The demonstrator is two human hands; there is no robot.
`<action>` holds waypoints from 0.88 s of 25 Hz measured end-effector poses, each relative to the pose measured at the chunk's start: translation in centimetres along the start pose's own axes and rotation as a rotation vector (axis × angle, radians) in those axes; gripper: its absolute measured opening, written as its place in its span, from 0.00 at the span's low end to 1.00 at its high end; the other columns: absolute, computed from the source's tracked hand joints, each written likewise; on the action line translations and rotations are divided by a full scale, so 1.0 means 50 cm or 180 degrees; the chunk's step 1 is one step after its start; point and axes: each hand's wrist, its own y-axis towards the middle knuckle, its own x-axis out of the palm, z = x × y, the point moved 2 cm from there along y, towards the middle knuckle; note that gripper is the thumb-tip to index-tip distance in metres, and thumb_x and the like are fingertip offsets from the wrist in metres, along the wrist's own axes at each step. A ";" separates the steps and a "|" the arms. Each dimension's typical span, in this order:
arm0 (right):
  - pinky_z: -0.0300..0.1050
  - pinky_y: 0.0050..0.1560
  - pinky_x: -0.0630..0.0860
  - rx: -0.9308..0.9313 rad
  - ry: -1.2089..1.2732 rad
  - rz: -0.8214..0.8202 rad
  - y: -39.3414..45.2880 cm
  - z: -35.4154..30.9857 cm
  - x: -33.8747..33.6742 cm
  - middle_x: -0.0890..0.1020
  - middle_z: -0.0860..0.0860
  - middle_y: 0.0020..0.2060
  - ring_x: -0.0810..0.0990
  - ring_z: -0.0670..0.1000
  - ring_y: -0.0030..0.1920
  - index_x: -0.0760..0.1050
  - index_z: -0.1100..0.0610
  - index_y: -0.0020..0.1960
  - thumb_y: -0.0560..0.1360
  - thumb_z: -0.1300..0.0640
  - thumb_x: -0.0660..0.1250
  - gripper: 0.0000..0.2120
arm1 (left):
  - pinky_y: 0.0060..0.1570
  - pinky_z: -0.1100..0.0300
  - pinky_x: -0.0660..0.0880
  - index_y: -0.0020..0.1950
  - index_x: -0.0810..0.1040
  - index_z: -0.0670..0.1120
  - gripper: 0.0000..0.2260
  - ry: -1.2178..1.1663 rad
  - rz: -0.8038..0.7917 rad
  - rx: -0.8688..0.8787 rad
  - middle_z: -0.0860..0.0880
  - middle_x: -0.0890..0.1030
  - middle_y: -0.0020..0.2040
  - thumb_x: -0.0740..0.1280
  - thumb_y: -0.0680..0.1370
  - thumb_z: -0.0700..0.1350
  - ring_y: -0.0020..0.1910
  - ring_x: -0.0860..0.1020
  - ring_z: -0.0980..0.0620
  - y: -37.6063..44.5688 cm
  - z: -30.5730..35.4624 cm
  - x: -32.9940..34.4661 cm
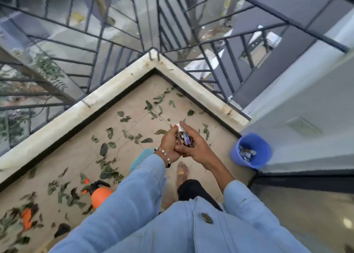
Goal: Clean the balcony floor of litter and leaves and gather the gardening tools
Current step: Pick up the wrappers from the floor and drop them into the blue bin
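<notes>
Over the floor [80,153]: left hand [169,144] and right hand [193,147] both clenched on wrappers [184,137]. Keep squeezed tight, drop over bucket [251,150].

Both arms in blue sleeves reach forward, hands meeting mid-frame. Left hand [169,144] and right hand [193,147] pressed together, fingers curled around a wad of litter [183,137].

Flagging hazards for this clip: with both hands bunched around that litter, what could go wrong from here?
Scraps could slip from the litter bundle pressed between the left hand and right hand, missing the blue bin off to the right. The bare foot might slide on the leaves or catch the orange sprayer.
</notes>
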 end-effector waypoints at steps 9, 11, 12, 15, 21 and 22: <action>0.51 0.38 0.82 0.0491 0.0358 0.1593 -0.133 0.101 -0.263 0.84 0.50 0.48 0.82 0.51 0.43 0.81 0.52 0.55 0.66 0.65 0.76 0.19 | 0.48 0.51 0.78 0.56 0.79 0.45 0.13 0.1763 -0.0446 -0.0324 0.42 0.82 0.47 0.58 0.79 0.35 0.44 0.78 0.45 0.071 -0.152 0.242; 0.54 0.41 0.81 0.0675 0.0593 0.1914 -0.145 0.142 -0.344 0.84 0.49 0.46 0.81 0.50 0.42 0.82 0.55 0.52 0.68 0.67 0.74 0.15 | 0.56 0.48 0.75 0.54 0.78 0.49 0.15 0.2004 -0.0469 -0.0446 0.43 0.81 0.46 0.57 0.79 0.33 0.48 0.75 0.43 0.105 -0.186 0.320; 0.55 0.42 0.81 0.0757 0.0707 0.2066 -0.148 0.163 -0.389 0.84 0.49 0.44 0.81 0.50 0.41 0.82 0.54 0.50 0.68 0.67 0.74 0.14 | 0.59 0.48 0.74 0.53 0.78 0.51 0.15 0.2106 -0.0444 -0.0528 0.45 0.81 0.45 0.56 0.80 0.34 0.49 0.75 0.43 0.129 -0.204 0.358; 0.47 0.39 0.82 0.1125 0.1214 0.2595 -0.151 0.253 -0.525 0.84 0.46 0.43 0.83 0.46 0.40 0.83 0.51 0.47 0.68 0.66 0.75 0.13 | 0.62 0.49 0.73 0.57 0.76 0.51 0.12 0.2351 -0.0381 -0.0707 0.49 0.82 0.49 0.58 0.81 0.38 0.53 0.78 0.44 0.217 -0.265 0.477; 0.59 0.52 0.79 0.1700 0.2076 0.3200 -0.098 0.487 -0.720 0.84 0.58 0.50 0.82 0.57 0.46 0.82 0.52 0.49 0.68 0.66 0.74 0.13 | 0.55 0.54 0.72 0.60 0.76 0.49 0.13 0.2471 -0.0159 -0.0782 0.46 0.78 0.51 0.58 0.81 0.37 0.50 0.75 0.49 0.440 -0.405 0.600; 0.60 0.53 0.79 0.1756 0.2134 0.3266 -0.080 0.531 -0.741 0.83 0.60 0.51 0.82 0.57 0.47 0.82 0.54 0.50 0.69 0.66 0.74 0.13 | 0.55 0.54 0.71 0.61 0.76 0.49 0.14 0.2492 -0.0119 -0.0789 0.46 0.77 0.52 0.58 0.81 0.36 0.51 0.74 0.49 0.487 -0.429 0.598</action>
